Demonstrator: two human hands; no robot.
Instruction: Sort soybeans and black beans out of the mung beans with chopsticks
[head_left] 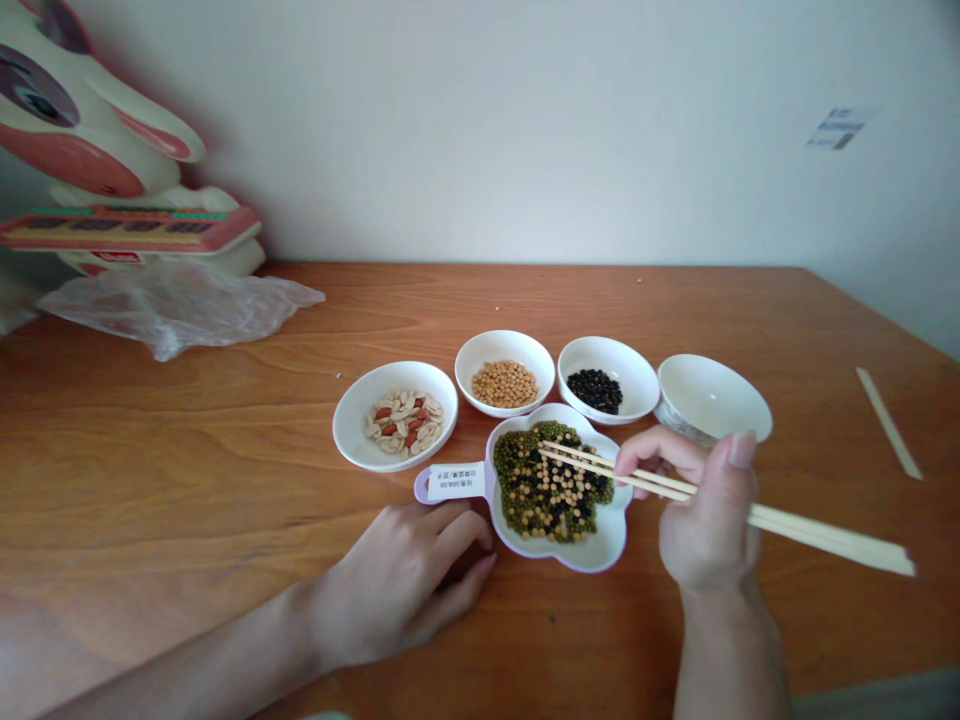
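Observation:
My right hand [701, 500] is closed round a pair of wooden chopsticks [821, 532]. Their tips reach into mixed beans [547, 490] of green, black and yellow, in a flower-shaped dish [611, 548] with a purple rim. Beside this dish my left hand [416, 570] rests on the table, its fingers loosely bent and the thumb apart, near the labelled handle [456, 481]. Behind stand white bowls: one of peanuts [405, 422], one of yellow soybeans [504, 384], one of black beans [595, 391]. A fourth bowl [716, 390], at the right, shows no beans in its visible part.
On the wooden table [187, 430], a crumpled clear plastic bag [187, 305] lies at the back left, before a toy animal with a keyboard [135, 235]. A pale stick-like strip [889, 422] lies at the far right. A white wall [525, 130] borders the back edge.

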